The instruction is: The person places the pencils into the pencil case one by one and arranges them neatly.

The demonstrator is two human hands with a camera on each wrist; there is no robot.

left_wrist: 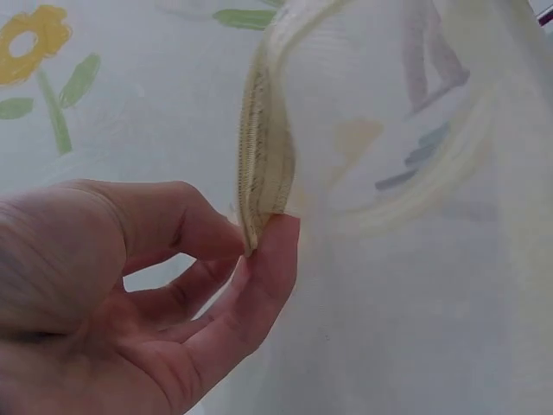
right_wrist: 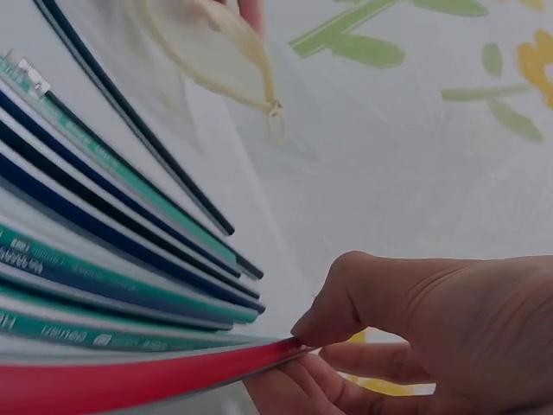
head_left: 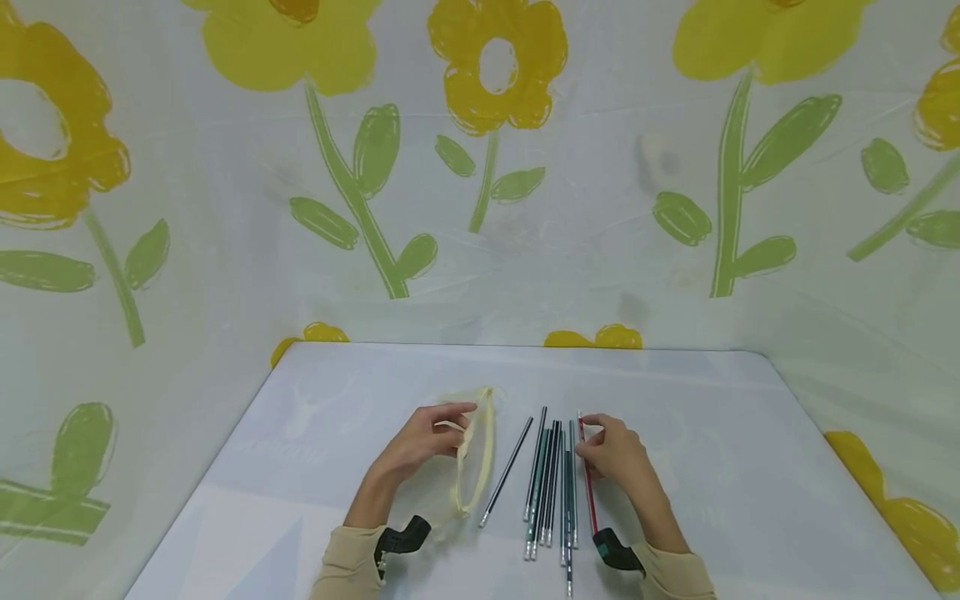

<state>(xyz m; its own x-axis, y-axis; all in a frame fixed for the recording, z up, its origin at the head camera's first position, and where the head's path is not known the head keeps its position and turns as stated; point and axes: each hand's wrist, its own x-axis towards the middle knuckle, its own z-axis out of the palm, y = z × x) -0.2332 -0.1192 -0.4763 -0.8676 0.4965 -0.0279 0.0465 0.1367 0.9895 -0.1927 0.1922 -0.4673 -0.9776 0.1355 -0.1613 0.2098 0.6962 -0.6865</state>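
A see-through mesh pouch with a cream zipper edge [head_left: 489, 450] stands gaping on the table, left of the pencils. My left hand [head_left: 420, 437] pinches one side of its zippered rim [left_wrist: 259, 147] between thumb and fingers. On the right, my right hand [head_left: 618, 450] holds a red pencil [head_left: 589, 500] near its far end, between thumb and fingers. The red pencil lies alongside a loose row of dark and green pencils [head_left: 551, 483], their eraser ends mostly towards me. One dark pencil [head_left: 506, 472] lies slanted between the pouch and the row.
A white table [head_left: 712, 467] carries everything. Behind and beside it hang pale sheets printed with yellow flowers [head_left: 495, 67] and green leaves. Each wrist wears a black camera mount [head_left: 405, 536].
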